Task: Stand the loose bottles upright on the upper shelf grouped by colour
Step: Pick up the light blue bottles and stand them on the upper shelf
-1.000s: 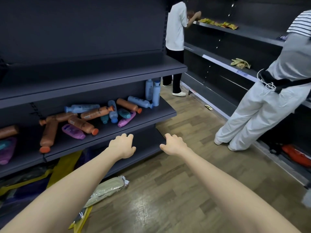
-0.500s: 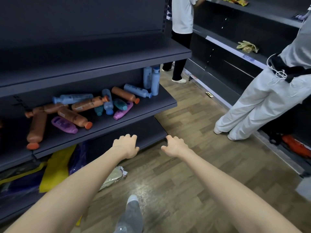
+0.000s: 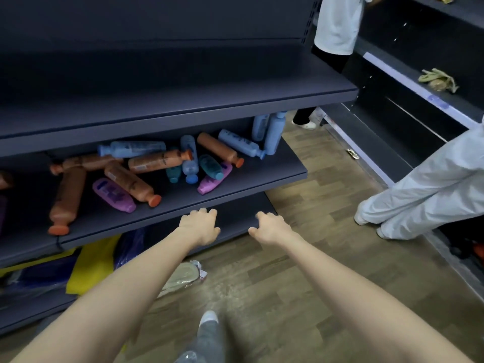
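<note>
Head view: the loose bottles [image 3: 157,161], orange, pale blue, purple and teal, lie heaped on the middle shelf [image 3: 262,176] beneath the upper shelf [image 3: 183,100], whose front edge hides the tops of two upright blue bottles [image 3: 274,132] at the far right end; one orange bottle [image 3: 3,179] is cut off at the left edge; the label print is too blurred to read. The left hand [image 3: 200,227] and right hand [image 3: 272,229] hover just near the middle shelf's front lip, fingers loosely curled, grasping nothing.
</note>
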The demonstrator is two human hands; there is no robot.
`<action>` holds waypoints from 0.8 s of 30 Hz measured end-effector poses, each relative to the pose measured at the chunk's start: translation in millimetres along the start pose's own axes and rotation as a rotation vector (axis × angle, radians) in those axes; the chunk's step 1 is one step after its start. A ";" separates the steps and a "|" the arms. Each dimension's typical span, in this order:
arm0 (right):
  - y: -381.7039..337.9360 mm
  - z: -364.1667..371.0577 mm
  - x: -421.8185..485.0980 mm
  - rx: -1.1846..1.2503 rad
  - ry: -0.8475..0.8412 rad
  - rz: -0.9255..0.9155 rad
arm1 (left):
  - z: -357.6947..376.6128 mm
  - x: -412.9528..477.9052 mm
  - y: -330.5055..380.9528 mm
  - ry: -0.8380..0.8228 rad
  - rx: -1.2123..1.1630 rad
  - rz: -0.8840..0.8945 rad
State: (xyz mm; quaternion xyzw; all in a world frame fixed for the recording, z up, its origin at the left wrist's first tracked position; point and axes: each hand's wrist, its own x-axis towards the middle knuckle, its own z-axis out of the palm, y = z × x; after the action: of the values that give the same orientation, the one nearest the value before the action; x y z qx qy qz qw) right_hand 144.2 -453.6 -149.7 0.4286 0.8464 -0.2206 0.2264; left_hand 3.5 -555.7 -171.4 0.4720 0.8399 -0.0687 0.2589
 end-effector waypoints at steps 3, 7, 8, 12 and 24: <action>-16.6 -4.8 20.7 0.001 -0.003 -0.021 | -7.1 17.6 -17.4 0.007 -0.009 -0.020; -29.6 -6.1 38.1 -0.006 -0.027 -0.043 | -11.7 33.2 -30.9 0.009 -0.040 -0.036; -31.2 -6.0 41.1 -0.009 -0.035 -0.045 | -11.5 36.3 -33.0 0.002 -0.042 -0.039; -31.7 -7.4 52.5 -0.018 -0.059 -0.047 | -10.5 46.7 -38.0 -0.025 -0.052 -0.053; -21.4 -22.3 94.3 -0.100 -0.142 -0.150 | 4.0 60.6 -37.9 -0.062 -0.162 -0.203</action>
State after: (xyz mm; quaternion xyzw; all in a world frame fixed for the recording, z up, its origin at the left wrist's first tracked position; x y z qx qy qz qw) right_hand 72.3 -393.4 -182.0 0.3357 0.8677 -0.2244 0.2898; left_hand -51.9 -531.9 -210.0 0.3599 0.8777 -0.0409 0.3138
